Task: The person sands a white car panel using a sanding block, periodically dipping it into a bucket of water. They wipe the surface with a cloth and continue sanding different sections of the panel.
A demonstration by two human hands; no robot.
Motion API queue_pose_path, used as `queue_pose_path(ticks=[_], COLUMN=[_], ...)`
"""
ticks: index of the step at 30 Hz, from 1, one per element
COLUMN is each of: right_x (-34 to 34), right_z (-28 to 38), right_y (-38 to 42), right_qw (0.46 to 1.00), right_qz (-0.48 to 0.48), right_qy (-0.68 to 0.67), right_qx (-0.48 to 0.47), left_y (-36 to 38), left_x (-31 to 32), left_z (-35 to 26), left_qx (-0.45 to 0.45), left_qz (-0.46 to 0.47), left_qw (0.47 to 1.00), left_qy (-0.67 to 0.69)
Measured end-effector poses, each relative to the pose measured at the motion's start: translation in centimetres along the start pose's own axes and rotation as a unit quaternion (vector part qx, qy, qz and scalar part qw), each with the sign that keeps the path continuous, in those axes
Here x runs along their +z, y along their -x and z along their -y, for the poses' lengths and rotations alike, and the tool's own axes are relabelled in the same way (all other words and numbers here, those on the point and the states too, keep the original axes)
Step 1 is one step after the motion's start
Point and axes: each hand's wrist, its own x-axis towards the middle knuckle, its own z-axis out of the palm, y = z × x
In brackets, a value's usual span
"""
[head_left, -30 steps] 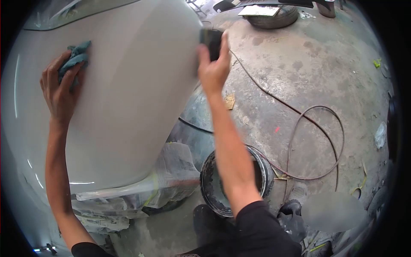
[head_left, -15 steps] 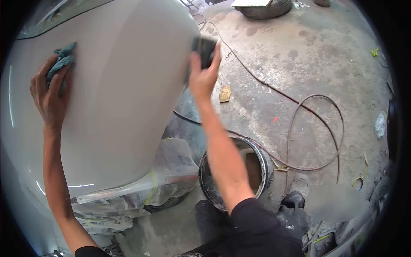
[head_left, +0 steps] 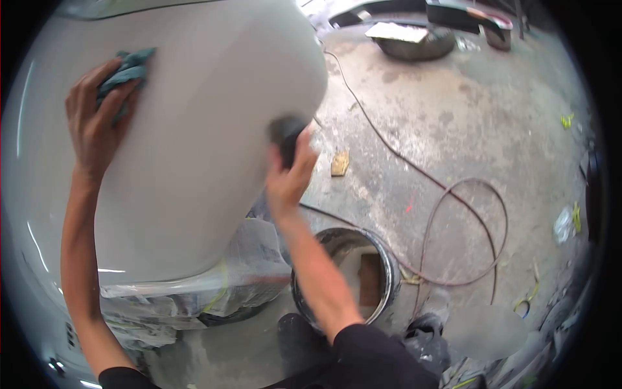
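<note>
A smooth light-grey car body panel (head_left: 181, 168) fills the left side of the view. On its upper left part, my left hand (head_left: 91, 133) grips a crumpled teal cloth (head_left: 133, 68), which overlaps the panel. My right hand (head_left: 289, 185) is closed around a dark sanding block (head_left: 290, 133) near the panel's right edge, with the thumb on one side and fingers on the other. Motion blurs the block, and its underside is hidden.
Masking sheet (head_left: 253, 259) covers the area under the panel. Below my right forearm stands an open bucket (head_left: 392, 275) with a brown piece inside. A hose (head_left: 421, 170) loops over the concrete floor. A tyre (head_left: 421, 50) lies further back.
My right hand and the sanding block have moved from the panel's outer edge down and inward over its surface. The view has shifted; my left hand still grips the cloth on the panel.
</note>
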Motion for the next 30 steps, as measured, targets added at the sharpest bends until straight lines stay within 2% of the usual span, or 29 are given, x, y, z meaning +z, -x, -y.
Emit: queue_pose_path(ticks=[2, 4, 6, 7, 8, 9, 12, 14, 16, 19, 20, 22, 23, 26, 28, 30], right_x=[-0.8, -0.4, 0.2, 0.6, 0.3, 0.0, 0.9, 0.2, -0.9, 0.2, 0.6, 0.5, 0.9, 1.0, 0.4, -0.9], right_z=[2.1, 2.0, 2.4, 2.9, 3.3, 4.0, 4.6, 4.2, 4.1, 3.2, 3.2, 3.3, 2.3, 3.3, 3.5, 2.4], right_y=[5.3, 1.0, -8.1, -12.8, -16.7, -18.0, -11.2, -2.0, 3.2, -5.9, -10.5, -18.7, -20.3, -12.9, -3.5, 2.8], right_qw=[0.994, 0.989, 0.984, 0.988, 0.993, 0.995, 0.993, 0.976, 0.980, 0.966, 0.972, 0.993, 0.992, 0.992, 0.982, 0.981], right_qz=[0.037, 0.029, 0.002, 0.006, 0.049, 0.075, -0.001, 0.043, 0.080, 0.049, 0.024, 0.064, 0.063, 0.000, 0.002, 0.065], right_qy=[-0.016, -0.017, -0.009, -0.028, -0.061, -0.050, -0.019, 0.030, -0.029, 0.030, 0.021, -0.051, -0.074, -0.022, 0.007, -0.014], right_qx=[-0.101, -0.142, -0.179, -0.154, -0.091, -0.052, -0.121, -0.209, -0.182, -0.254, -0.232, -0.084, -0.076, -0.128, -0.190, -0.183], left_y=[0.0, 0.3, 0.3, 0.3, 0.4, 0.6, 0.1, 0.2, 0.5, 0.3, 0.2, 0.2, 0.2, 0.2, 0.1, 0.1], left_x=[-0.1, -0.1, 0.3, 0.2, 0.1, 0.2, 0.2, 0.2, 0.2, 0.1, 0.1, 0.2, 0.1, 0.1, 0.1, -0.1], left_z=[-0.2, -0.1, -0.1, -0.1, -0.2, -0.2, -0.1, -0.1, 0.0, -0.2, -0.2, -0.2, -0.2, -0.1, -0.2, -0.2], left_qx=[-0.004, -0.009, -0.013, -0.017, -0.018, -0.015, -0.012, -0.015, -0.014, -0.016, -0.018, -0.016, -0.012, -0.010, -0.015, -0.013], left_qz=[-0.002, -0.008, -0.015, -0.013, -0.008, -0.009, -0.017, -0.013, -0.004, -0.006, -0.009, -0.014, -0.015, -0.016, -0.012, -0.004], left_qw=[1.000, 1.000, 1.000, 1.000, 1.000, 1.000, 1.000, 1.000, 1.000, 1.000, 1.000, 1.000, 1.000, 1.000, 1.000, 1.000], left_qy=[0.013, 0.014, 0.009, 0.003, -0.002, -0.004, -0.002, 0.001, 0.003, 0.004, 0.002, -0.002, -0.001, 0.000, -0.002, 0.000])
